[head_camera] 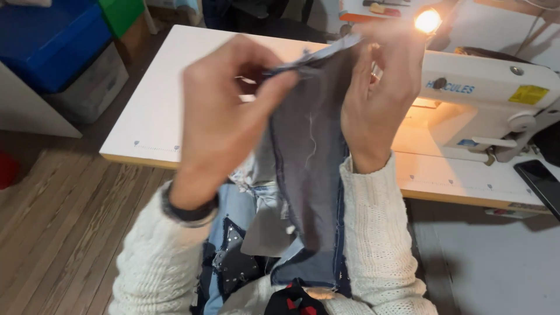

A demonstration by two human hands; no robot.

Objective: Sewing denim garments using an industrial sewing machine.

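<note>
Both hands are up in front of the counter (157,116), the left hand (224,111) and right hand (379,93) each pinching the top edge of the fabric piece (309,157) stretched between them. It's grey cloth, blue-edged, hanging toward the lap.

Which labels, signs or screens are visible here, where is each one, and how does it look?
Yellow label: rectangular sticker on the white sewing machine, right end.
Blue lettering: a printed mark on the machine's front, left of the yellow label.
Small blue sticker: low on the machine's body.
Phone: dark blank screen, flat on the white table, far right.
</note>
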